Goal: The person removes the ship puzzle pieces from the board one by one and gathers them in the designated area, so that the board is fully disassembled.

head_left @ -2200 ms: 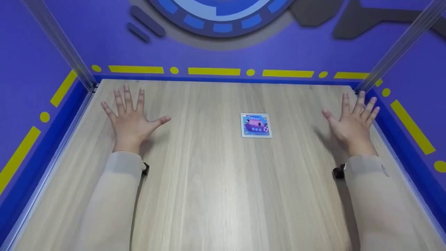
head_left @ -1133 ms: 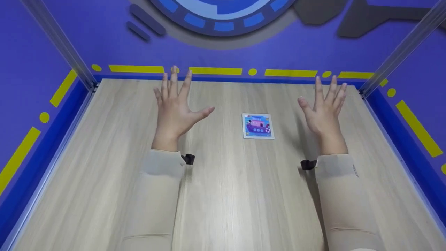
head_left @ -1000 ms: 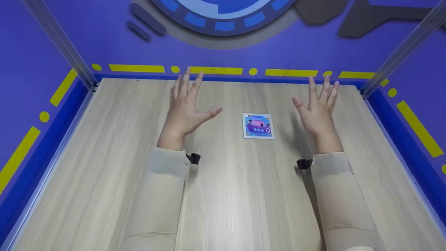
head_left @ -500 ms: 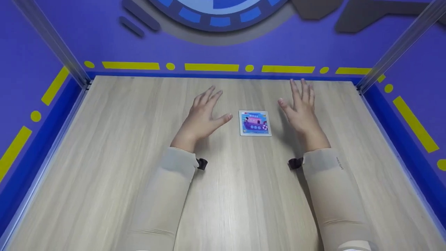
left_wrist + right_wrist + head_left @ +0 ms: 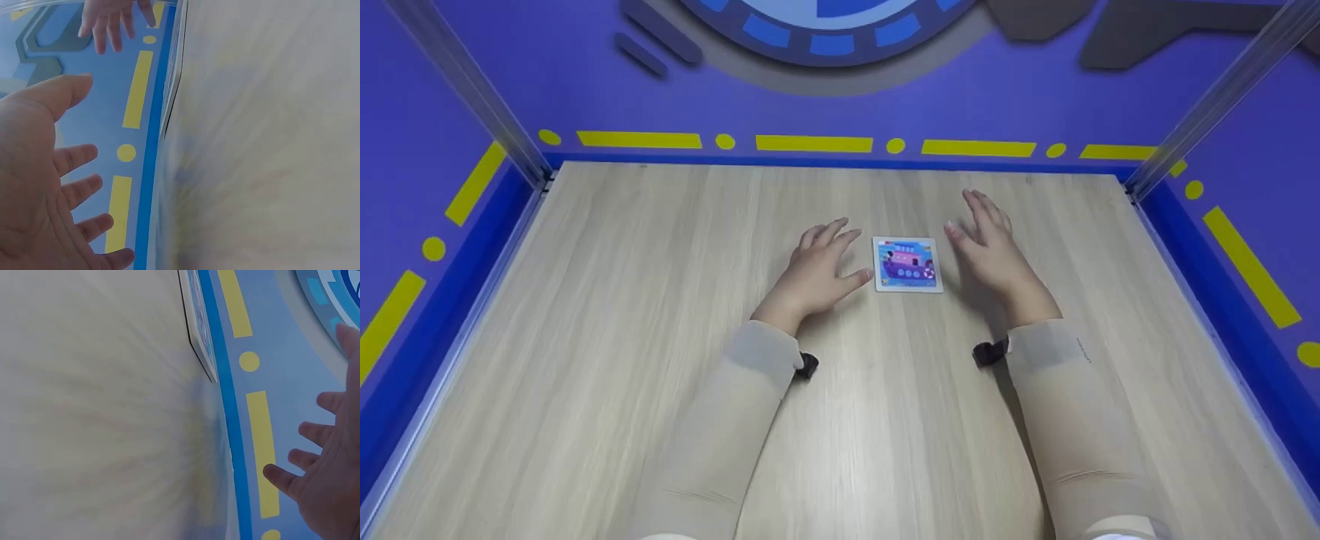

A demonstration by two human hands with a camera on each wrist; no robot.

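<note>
A thin square picture board (image 5: 907, 265) with a white border lies flat on the wooden table, showing a pink and purple boat on blue. Just left of it is my left hand (image 5: 816, 277), fingers spread and loosely bent, thumb tip close to the board's left edge. My right hand (image 5: 996, 259) hovers at the other side, fingers extended, thumb a little apart from the right edge. Neither hand holds anything. In the left wrist view the board (image 5: 174, 73) appears edge-on, with the right hand (image 5: 115, 19) beyond it. The right wrist view also catches the board's (image 5: 198, 326) thin edge.
Blue-purple panels with yellow dashes (image 5: 814, 143) enclose the wooden table (image 5: 660, 225) at the back and both sides. Metal posts (image 5: 472, 90) stand at the back corners. A small black camera (image 5: 988, 353) sits at the right wrist, another (image 5: 807, 366) at the left.
Both hands have come inward from the table's sides and lowered toward the board, fingers bending slightly. The board has stayed in place; the head view has shifted a little.
</note>
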